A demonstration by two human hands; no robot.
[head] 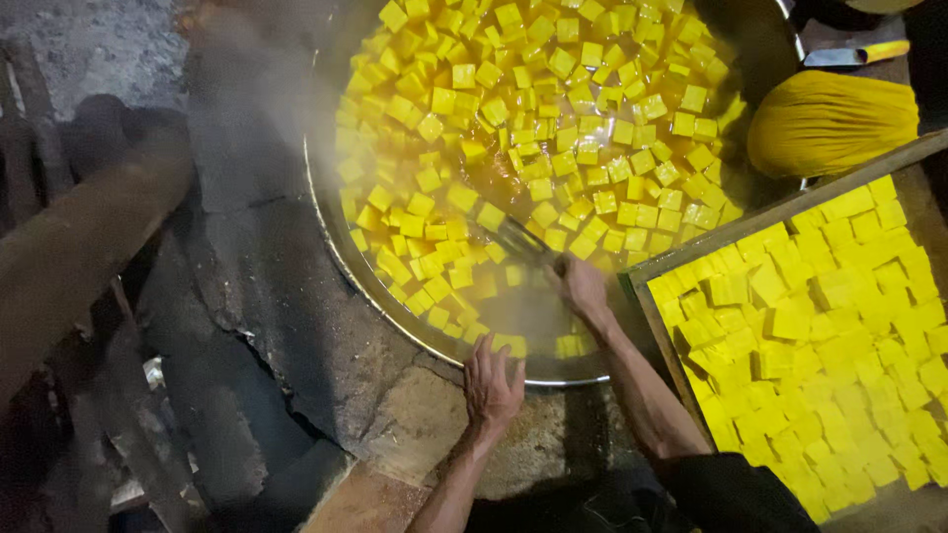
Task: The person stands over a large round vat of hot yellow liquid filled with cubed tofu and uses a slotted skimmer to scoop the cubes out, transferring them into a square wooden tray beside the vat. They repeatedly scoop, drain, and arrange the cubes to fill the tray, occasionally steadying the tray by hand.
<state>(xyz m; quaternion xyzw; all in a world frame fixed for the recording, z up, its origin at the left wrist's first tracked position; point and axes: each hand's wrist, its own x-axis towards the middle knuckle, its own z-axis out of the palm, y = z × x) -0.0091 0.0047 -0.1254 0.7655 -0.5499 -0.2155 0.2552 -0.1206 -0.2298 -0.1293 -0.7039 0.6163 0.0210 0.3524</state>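
Observation:
A big round metal pan [331, 232] holds steaming orange-yellow liquid full of floating yellow cubes [553, 109]. My right hand [581, 286] grips the handle of a metal utensil [518, 240] whose other end dips into the liquid among the cubes. My left hand [492, 380] rests fingers apart on the pan's near rim and the stone ledge beside it, holding nothing. To the right a wooden tray [654, 316] is heaped with several more yellow cubes [820, 326].
The pan sits in a rough, cracked stone and clay stove top [276, 326]. A yellow cloth bundle [829, 120] lies at the pan's far right edge, with a yellow-handled tool [854, 54] behind it. Dark beams [79, 247] run along the left.

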